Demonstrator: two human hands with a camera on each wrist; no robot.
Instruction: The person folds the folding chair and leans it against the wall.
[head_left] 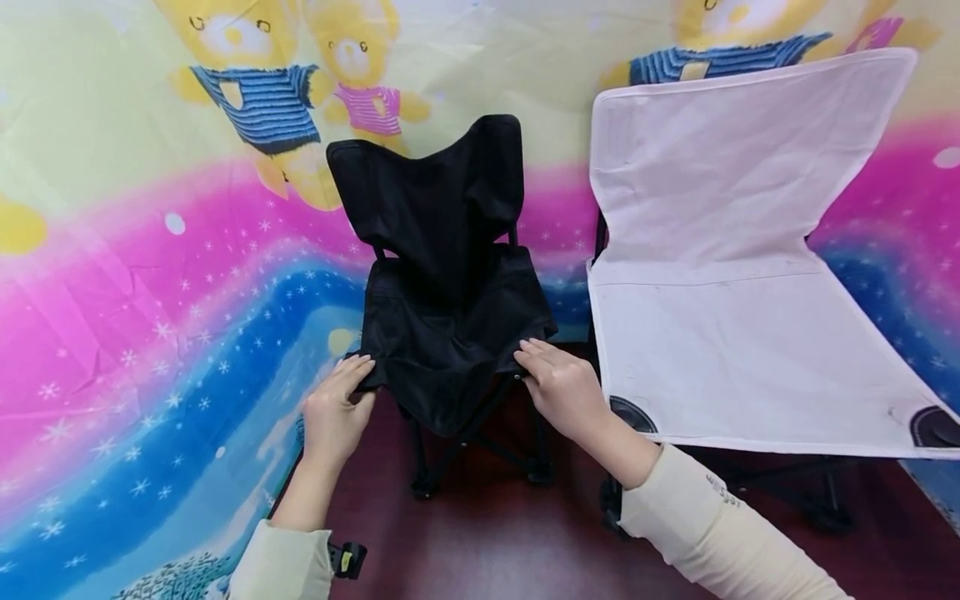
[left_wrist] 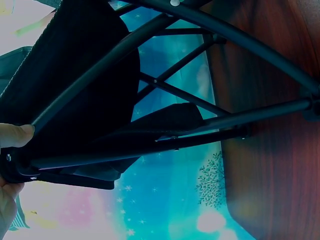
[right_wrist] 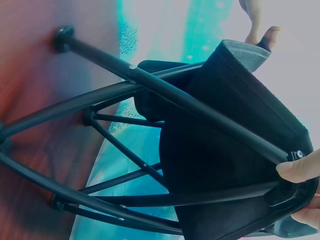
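Observation:
A small black folding chair [head_left: 450, 300] stands unfolded in the head view, its fabric seat sagging in the middle. My left hand [head_left: 336, 408] grips the front left corner of the seat. At the front right corner my right hand [head_left: 564, 387] holds on, fingers over the top edge. In the left wrist view the thumb [left_wrist: 17, 135] presses by the end of a black tube [left_wrist: 100, 72], next to the corner bracket. The right wrist view has the other thumb [right_wrist: 300, 169] against a tube end [right_wrist: 270, 150] under the fabric. Crossed legs show below the seat.
A larger white folding chair [head_left: 712, 350] with black corner patches [head_left: 633, 414] stands close on the right. Behind both hangs a backdrop [head_left: 187, 250] with printed bears and snowflakes. The chairs stand on a glossy dark red wood-grain surface [head_left: 480, 542].

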